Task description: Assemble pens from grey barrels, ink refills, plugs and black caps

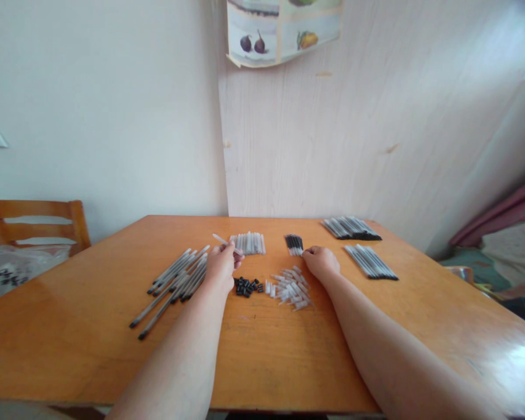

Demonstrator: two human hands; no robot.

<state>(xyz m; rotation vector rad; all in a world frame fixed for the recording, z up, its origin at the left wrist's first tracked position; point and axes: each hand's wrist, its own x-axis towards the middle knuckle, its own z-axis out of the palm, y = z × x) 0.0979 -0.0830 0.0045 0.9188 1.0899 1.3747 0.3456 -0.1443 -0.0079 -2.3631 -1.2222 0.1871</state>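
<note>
My left hand (223,262) is closed round a clear pen barrel (220,239), which pokes out up and to the left. Just behind it lies a row of similar clear tubes (250,242). My right hand (321,261) has its fingers curled at the near right corner of a small row of black parts with pale ends (294,244). Whether anything is between those fingers is hidden. Between my forearms sit a heap of small black plugs (245,286) and a pile of translucent white tips (292,289).
Loose assembled pens (179,280) lie left of my left arm. On the right are a neat row of pens (370,262) and a larger stack (351,227) behind it. The wooden table (271,373) meets the wall. A chair (35,219) stands at left.
</note>
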